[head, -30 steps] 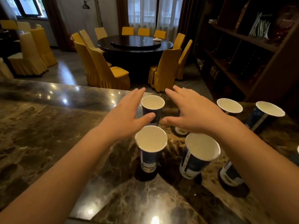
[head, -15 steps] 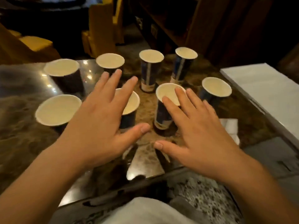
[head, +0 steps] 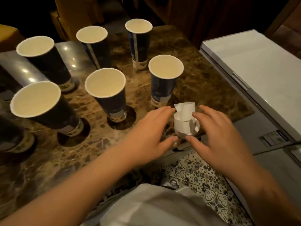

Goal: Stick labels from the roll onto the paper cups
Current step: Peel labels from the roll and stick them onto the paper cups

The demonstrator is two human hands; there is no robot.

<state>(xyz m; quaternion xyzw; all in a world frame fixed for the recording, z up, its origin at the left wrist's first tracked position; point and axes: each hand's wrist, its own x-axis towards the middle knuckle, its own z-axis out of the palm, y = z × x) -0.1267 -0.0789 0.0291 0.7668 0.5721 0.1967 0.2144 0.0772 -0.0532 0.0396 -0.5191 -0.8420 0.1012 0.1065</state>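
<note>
Listing the counter, label roll first:

Label roll (head: 184, 122): white paper strip, loosely coiled, standing on the near right corner of the counter; a loose end curls up above the coil.
Left hand (head: 147, 134): fingers straight and spread, reaching to the left side of the roll; thumb tip low at the roll's near edge. Whether it touches the paper cannot be told.
Right hand (head: 219, 136): fingers relaxed and spread, cupped round the right side of the roll; thumb tip at the roll's base, just beside the left thumb. No pinch is visible.
Nearest cup (head: 164, 79): dark blue paper cup, upright, mouth open and white inside, just behind the roll.
Middle cup (head: 108, 92): same kind, upright, left of the nearest cup.
Front left cup (head: 40, 103): upright, near the left edge of view.
Back left cup (head: 40, 54): upright, behind the front left cup.
Back middle cup (head: 94, 43): upright, with a pale seam down its side.
Far cup (head: 139, 39): upright, farthest from the person, with a pale band at its foot.
Counter (head: 195, 62): brown marble, glossy, with lamp reflections at the left.
White lid (head: 254, 66): flat pale surface of an appliance, to the right of the counter.
Floor (head: 200, 176): patterned tiles, seen below between the arms.
Clothing (head: 154, 207): pale grey fabric at the bottom edge.
</note>
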